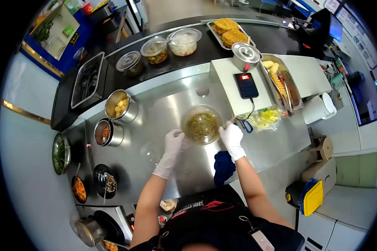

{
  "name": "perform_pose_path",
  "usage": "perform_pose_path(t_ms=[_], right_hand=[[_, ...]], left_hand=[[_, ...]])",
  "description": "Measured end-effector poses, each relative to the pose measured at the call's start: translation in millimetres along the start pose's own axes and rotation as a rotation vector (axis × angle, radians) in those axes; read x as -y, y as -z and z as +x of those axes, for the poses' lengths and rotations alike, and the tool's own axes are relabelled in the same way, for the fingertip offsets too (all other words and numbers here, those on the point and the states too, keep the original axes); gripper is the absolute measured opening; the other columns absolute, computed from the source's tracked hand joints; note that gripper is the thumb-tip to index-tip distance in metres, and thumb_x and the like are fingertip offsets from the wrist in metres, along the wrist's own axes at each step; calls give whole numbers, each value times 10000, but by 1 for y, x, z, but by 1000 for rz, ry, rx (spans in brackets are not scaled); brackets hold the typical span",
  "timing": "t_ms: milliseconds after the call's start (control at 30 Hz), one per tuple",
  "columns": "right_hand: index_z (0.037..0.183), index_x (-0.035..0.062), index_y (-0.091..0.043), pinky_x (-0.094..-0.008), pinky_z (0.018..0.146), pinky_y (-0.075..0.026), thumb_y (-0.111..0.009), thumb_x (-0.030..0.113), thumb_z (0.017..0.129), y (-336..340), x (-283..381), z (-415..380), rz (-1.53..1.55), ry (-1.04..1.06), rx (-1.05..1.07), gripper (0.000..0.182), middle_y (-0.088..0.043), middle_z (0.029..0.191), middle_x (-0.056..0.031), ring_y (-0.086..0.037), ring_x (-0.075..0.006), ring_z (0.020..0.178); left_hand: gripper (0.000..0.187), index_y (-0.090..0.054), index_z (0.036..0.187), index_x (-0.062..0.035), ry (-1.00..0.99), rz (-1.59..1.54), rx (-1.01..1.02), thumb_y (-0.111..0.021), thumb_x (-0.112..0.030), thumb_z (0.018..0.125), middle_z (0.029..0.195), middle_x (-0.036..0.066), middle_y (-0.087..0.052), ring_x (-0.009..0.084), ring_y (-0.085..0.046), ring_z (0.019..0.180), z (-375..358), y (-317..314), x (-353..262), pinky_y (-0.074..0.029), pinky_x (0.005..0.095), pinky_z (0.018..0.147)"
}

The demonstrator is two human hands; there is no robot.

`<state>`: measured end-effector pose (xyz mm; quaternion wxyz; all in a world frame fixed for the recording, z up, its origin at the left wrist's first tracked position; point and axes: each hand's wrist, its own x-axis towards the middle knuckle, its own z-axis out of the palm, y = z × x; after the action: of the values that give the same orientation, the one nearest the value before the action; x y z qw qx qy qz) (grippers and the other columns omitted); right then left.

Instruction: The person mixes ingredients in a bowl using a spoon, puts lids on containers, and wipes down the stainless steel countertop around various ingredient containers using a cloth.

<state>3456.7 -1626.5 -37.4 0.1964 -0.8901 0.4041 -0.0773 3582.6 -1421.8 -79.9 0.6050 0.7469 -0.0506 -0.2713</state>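
A clear plastic bowl (189,116) with greenish-brown, stringy food in liquid stands on the steel counter in front of me. My left hand (174,141), in a white glove, is closed at the bowl's left rim. Opposite it, my gloved right hand (231,136) has its fingers closed at the right rim. A dark blue cloth (224,166) lies just below my right wrist. Beyond that hand are blue-handled scissors (247,126) and a clear bag with yellow packets (267,118). A clear round lid or dish (148,151) lies left of my left hand.
Steel pots (132,112) and black bowls (100,180) of ingredients line the left side. Lidded tubs (155,48) and a tray of fried flat cakes (228,31) stand on the back ledge. At right are a digital scale (246,85), a lidded pot (245,54) and a steel food tray (295,90).
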Motion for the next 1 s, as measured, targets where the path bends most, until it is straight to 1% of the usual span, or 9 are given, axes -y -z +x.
perform_pose_path(t_ms=[233,333,433,567,600,667,800,867,1000], right_hand=[[742,82,-648,-433,656,-516,-670,327,756,-6,-2,7,-3,-30,-23,246,-667,723,-137,-658,-328,718],[743,42,-634,-434,634,-519,-629,263,752,2,-1,6,49,-46,-23,221,-651,702,-184,-654,-341,676],[721,33,-611,-378,567,-508,-648,200,769,10,-5,10,457,-121,51,178,-646,653,-153,-643,-269,583],[674,31,-542,-242,467,-421,-638,74,805,40,-6,0,1035,-120,156,168,-560,575,-18,-519,-73,490],[670,33,-527,-262,469,-408,-643,80,795,45,-13,-6,1117,-86,140,177,-519,556,-6,-487,-86,485],[697,24,-517,-289,488,-391,-673,89,766,64,-34,-19,725,281,-166,183,-463,560,-55,-449,-119,504],[729,57,-538,-362,515,-449,-676,39,726,148,-49,-62,300,592,-171,139,-505,609,-98,-540,-282,541],[758,52,-564,-388,548,-462,-678,62,663,159,-71,-83,-35,818,-96,149,-524,686,-92,-556,-283,618],[805,76,-564,-389,559,-454,-661,108,663,116,-103,-111,-259,875,-17,175,-505,755,-77,-538,-268,699]], left_hand=[[274,-588,1108,64,47,-27,0,-603,-81,876,854,111,-660,139,-626,629,-14,-2,-15,-515,249,552],[281,-588,1116,58,51,-28,39,-596,-105,888,871,106,-659,140,-631,657,-17,1,-20,-516,248,572],[275,-592,1114,51,57,-27,55,-584,-127,905,872,93,-655,143,-633,679,-21,6,-25,-513,244,591],[246,-608,1107,29,10,-50,12,-565,-128,923,859,75,-638,125,-612,664,-31,21,-27,-505,239,585],[239,-612,1104,23,-7,-53,-9,-560,-128,927,854,70,-633,120,-606,660,-38,29,-30,-504,238,584],[230,-617,1102,18,-70,-19,-52,-548,-125,936,833,58,-626,111,-595,650,-59,47,-41,-499,235,591],[210,-636,1092,-11,-46,-108,-119,-548,-132,945,782,23,-618,84,-565,624,-94,84,-30,-458,207,586],[197,-646,1074,-19,-5,-97,-207,-548,-133,947,767,16,-615,78,-559,619,-116,107,-17,-453,206,578],[182,-660,1058,-40,54,-151,-289,-565,-146,945,759,17,-619,80,-561,616,-142,117,3,-449,201,578]])
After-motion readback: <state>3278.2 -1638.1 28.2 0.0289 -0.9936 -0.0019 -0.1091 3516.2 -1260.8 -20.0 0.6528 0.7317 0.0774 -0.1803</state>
